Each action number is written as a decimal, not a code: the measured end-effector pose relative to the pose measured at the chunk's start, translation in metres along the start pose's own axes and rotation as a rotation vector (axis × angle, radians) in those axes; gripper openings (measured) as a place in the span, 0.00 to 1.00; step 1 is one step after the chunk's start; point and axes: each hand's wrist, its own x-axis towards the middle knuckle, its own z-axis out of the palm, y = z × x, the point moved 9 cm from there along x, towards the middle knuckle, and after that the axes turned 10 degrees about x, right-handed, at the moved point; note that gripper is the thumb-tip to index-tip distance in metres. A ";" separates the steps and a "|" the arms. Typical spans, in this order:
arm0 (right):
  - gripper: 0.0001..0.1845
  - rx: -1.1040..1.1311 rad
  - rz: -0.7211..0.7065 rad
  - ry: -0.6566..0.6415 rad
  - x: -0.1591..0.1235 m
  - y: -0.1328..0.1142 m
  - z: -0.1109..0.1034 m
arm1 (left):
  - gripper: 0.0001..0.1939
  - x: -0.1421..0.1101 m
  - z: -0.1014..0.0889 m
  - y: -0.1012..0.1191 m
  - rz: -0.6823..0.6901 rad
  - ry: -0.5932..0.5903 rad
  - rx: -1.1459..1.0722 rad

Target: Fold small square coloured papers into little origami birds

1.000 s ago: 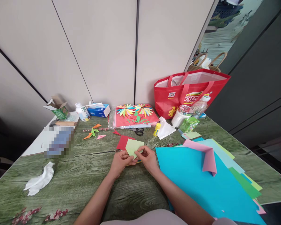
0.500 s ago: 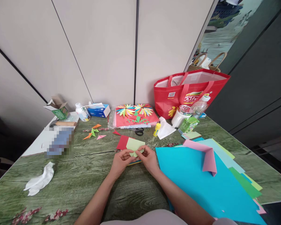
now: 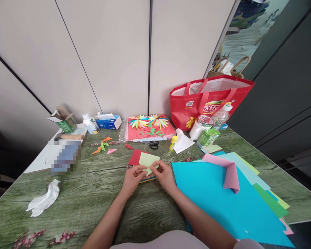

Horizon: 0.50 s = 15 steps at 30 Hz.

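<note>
A pale green sheet of paper [image 3: 149,160] is pinched between both hands at its near edge, where it narrows to a folded point. My left hand [image 3: 132,178] has thumb and fingers closed on the left side of that edge. On the right side, my right hand [image 3: 163,174] grips it the same way. Red paper [image 3: 135,157] lies just left of and partly under the green sheet. Beneath my fingers, a small stack with blue and yellow edges [image 3: 148,180] shows, mostly hidden.
Folded paper pieces [image 3: 103,147], scissors [image 3: 153,145] and a glue stick [image 3: 173,143] lie beyond my hands. Large blue paper [image 3: 209,197] with a folded pink strip [image 3: 230,173] covers the right. A red bag [image 3: 184,110] stands behind; a crumpled tissue [image 3: 44,199] is at left.
The near edge of the green paper has been pinched into a slightly longer point. Both hands stay almost in place, and the view has shifted a little.
</note>
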 end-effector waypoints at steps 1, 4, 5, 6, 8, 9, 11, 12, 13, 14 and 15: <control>0.11 0.008 0.001 0.000 0.000 0.000 0.000 | 0.11 0.000 0.000 0.000 0.006 -0.007 -0.005; 0.11 0.016 -0.002 0.003 0.000 0.000 0.000 | 0.11 0.001 0.000 0.000 0.015 -0.013 -0.013; 0.11 0.016 -0.002 0.003 0.000 0.000 0.000 | 0.11 0.001 -0.001 0.000 0.013 -0.011 -0.004; 0.11 0.018 -0.001 0.003 0.000 0.000 0.000 | 0.11 0.000 -0.001 0.000 0.011 -0.005 0.014; 0.11 0.025 0.002 0.003 -0.001 -0.001 0.001 | 0.14 0.000 -0.003 0.001 0.009 0.014 0.068; 0.10 0.029 0.003 0.003 -0.001 -0.002 0.001 | 0.15 0.000 -0.004 0.001 0.009 0.023 0.093; 0.10 0.030 0.002 0.004 -0.001 -0.002 0.001 | 0.15 0.000 -0.004 0.002 0.009 0.035 0.113; 0.10 0.027 0.001 0.005 -0.001 -0.002 0.001 | 0.15 0.000 -0.004 0.002 0.006 0.037 0.110; 0.10 0.024 0.000 0.007 -0.001 -0.002 0.001 | 0.14 0.000 -0.004 0.001 0.005 0.037 0.106; 0.09 0.022 0.000 0.009 -0.001 -0.002 0.001 | 0.14 0.000 -0.004 0.001 0.005 0.037 0.102; 0.10 0.021 0.000 0.011 -0.001 -0.001 0.000 | 0.14 0.000 -0.004 0.001 0.009 0.037 0.099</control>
